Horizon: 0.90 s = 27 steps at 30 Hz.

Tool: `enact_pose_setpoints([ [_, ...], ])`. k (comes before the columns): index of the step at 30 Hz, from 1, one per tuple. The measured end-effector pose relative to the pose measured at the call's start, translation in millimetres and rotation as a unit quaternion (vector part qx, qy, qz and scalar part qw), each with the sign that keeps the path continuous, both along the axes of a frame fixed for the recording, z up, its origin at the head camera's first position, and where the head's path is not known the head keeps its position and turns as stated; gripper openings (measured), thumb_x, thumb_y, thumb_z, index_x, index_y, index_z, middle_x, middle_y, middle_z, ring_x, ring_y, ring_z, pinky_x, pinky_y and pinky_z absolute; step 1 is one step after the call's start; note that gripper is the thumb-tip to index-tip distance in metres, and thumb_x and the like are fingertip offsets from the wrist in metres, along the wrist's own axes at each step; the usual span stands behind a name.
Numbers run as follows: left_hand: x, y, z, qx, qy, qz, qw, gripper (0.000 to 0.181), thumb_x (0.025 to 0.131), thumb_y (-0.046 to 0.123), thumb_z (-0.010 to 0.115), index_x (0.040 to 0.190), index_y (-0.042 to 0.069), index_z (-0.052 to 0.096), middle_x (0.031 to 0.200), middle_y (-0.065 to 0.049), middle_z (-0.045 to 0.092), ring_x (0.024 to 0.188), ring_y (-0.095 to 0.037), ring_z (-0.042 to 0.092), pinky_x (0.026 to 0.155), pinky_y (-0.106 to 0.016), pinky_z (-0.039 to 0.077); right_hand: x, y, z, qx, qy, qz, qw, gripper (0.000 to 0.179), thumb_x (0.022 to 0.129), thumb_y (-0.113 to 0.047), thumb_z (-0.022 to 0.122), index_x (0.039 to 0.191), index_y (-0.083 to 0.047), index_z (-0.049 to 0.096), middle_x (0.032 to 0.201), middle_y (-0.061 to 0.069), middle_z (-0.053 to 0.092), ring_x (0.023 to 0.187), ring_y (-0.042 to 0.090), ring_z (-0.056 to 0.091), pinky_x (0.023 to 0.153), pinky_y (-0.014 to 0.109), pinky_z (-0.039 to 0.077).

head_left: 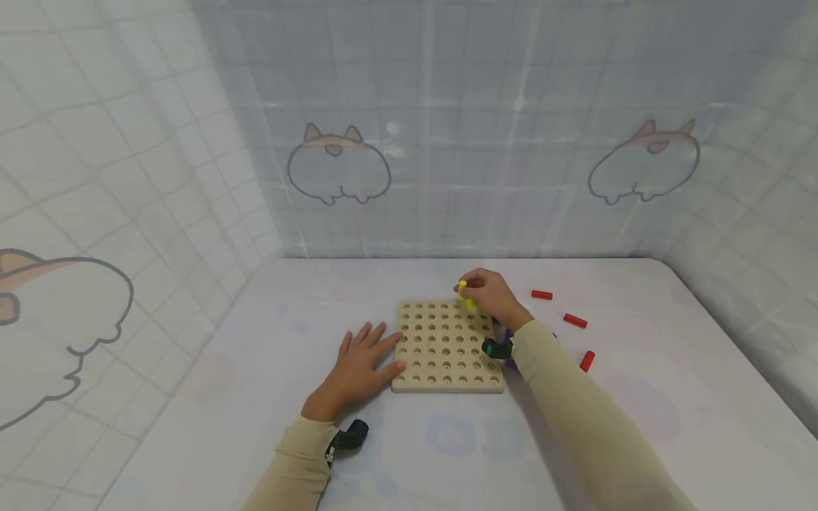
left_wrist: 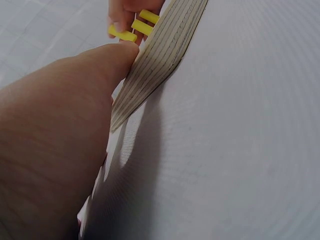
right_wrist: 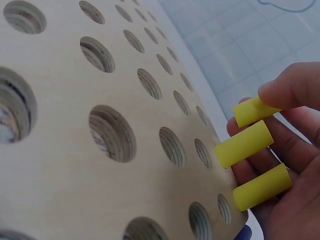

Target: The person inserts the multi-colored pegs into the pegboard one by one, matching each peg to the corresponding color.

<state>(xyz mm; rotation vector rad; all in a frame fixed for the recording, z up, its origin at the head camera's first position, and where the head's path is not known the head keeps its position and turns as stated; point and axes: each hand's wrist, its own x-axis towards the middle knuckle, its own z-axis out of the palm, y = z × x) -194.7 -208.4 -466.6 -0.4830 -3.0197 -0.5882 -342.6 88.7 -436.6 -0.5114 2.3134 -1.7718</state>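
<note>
A square wooden board (head_left: 424, 389) with rows of round holes lies on the table. At its far right corner, my right hand (head_left: 493, 292) pinches a yellow peg (right_wrist: 250, 111) between thumb and fingers. Two more yellow pegs stand in the board's far row, the nearer-to-centre peg (right_wrist: 244, 144) beside the held one and the corner peg (right_wrist: 262, 187) close to the palm. Spread straight fingers of my left hand (head_left: 358, 369) rest at the board's left edge. The left wrist view shows the board's layered side (left_wrist: 160, 47) beyond that hand.
Three red pegs lie loose right of the board: a far peg (head_left: 542, 294), a middle peg (head_left: 575, 321) and a near peg (head_left: 587, 361). Something purple (head_left: 509, 363) shows beside the board, partly hidden under the right wrist. A tiled-pattern curtain (head_left: 473, 213) rises behind the table.
</note>
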Motion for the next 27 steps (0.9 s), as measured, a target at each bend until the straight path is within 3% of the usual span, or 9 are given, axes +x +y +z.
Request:
enact_pose_setpoints([
  [6,1.6,0.2,-0.7,0.000,0.005,-0.005,1.0000,0.066,0.097,0.063,0.049,0.154,0.029,0.044,0.163,-0.010,0.028,0.152,-0.036,0.012,0.116,-0.065,0.002,0.2,-0.8,0.5,0.001,-0.004,0.004,1.0000,0.026,0.096,-0.011,0.068,0.119,0.001,0.064,0.118,0.018,0.070,0.109,0.031,0.065,0.087,0.042,0.053],
  [16,2.1,1.6,1.7,0.006,0.002,-0.001,1.0000,0.066,0.097,0.062,0.050,0.154,0.028,0.044,0.163,-0.010,0.028,0.152,-0.036,0.013,0.116,-0.065,0.002,-4.8,-1.2,0.4,0.069,-0.009,0.018,0.9974,0.024,0.096,-0.017,0.068,0.118,-0.007,0.067,0.115,0.007,0.072,0.106,0.024,0.064,0.087,0.039,0.050],
  [27,-1.4,1.4,1.2,0.004,-0.004,-0.001,1.0000,0.066,0.098,0.062,0.049,0.155,0.029,0.042,0.163,-0.009,0.027,0.152,-0.036,0.012,0.116,-0.065,0.001,-8.1,-3.1,-4.4,0.099,0.011,0.034,0.9945,0.019,0.096,-0.018,0.069,0.113,-0.011,0.069,0.113,0.002,0.072,0.106,0.022,0.065,0.088,0.041,0.051],
])
